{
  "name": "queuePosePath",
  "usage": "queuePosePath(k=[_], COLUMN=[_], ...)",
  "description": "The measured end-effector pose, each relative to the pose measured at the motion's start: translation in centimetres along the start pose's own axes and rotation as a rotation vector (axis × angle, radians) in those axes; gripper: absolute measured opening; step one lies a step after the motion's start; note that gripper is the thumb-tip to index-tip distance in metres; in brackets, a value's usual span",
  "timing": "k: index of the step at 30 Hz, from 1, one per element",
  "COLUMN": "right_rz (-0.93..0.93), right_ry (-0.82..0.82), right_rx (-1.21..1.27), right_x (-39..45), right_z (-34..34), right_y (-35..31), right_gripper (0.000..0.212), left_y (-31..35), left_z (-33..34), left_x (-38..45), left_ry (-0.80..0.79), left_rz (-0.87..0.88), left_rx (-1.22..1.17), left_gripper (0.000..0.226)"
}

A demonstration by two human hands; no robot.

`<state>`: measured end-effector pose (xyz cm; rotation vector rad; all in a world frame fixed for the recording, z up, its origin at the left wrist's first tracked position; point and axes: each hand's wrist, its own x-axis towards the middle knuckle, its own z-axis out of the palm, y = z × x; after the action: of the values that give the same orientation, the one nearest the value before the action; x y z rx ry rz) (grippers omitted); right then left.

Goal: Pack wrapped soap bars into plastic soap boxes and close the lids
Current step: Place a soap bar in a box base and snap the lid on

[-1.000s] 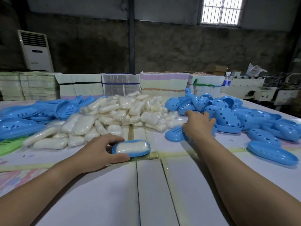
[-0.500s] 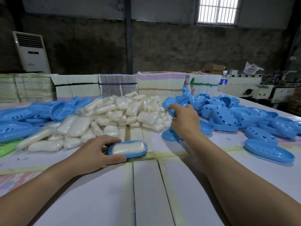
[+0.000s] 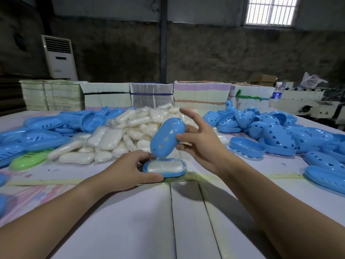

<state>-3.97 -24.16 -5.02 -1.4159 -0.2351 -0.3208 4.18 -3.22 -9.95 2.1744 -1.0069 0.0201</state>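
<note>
I am watching the left hand [image 3: 130,170] gripping the blue oval plastic soap-box base [image 3: 165,168] on the white table [image 3: 119,221], thumb along its near rim and fingers curling over the far left edge. A white wrapped soap bar [image 3: 164,166] is lying inside that base, filling it. The right hand [image 3: 200,144] is holding a blue domed plastic lid with heart-shaped holes [image 3: 167,139], thumb pressing its near side and at least one finger behind it, while the index finger is sticking up loosely. The lid is standing tilted, its lower end just above the far edge of the base; I cannot tell whether the two are touching.

Behind the hands, a heap of white wrapped soap bars [image 3: 119,135] is sitting mid-table. A pile of blue perforated lids [image 3: 276,128] is spreading to the right, and blue slotted tray inserts [image 3: 41,135] with one green tray [image 3: 28,159] are lying to the left. Bundled stacks of flat cartons [image 3: 151,96] are lining the far edge, with a white floor-standing air conditioner [image 3: 59,57] against the wall.
</note>
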Motion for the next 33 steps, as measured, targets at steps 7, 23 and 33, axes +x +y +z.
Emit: queuePosePath(k=[7, 23, 33], right_rz=[0.350, 0.136, 0.005], right_ry=[-0.070, -0.266, -0.249], right_rx=[-0.404, -1.135, -1.137], right_x=[0.2, -0.2, 0.1], right_z=[-2.5, -0.8, -1.1], right_y=[0.2, 2.1, 2.4], right_gripper=[0.045, 0.054, 0.062], left_y=[-0.4, -0.1, -0.4], left_z=[-0.3, -0.3, -0.3], left_x=[0.1, 0.0, 0.1], left_ry=[0.011, 0.006, -0.002], left_rz=[-0.032, -0.019, -0.006], left_rx=[0.007, -0.024, -0.060], left_gripper=[0.073, 0.065, 0.062])
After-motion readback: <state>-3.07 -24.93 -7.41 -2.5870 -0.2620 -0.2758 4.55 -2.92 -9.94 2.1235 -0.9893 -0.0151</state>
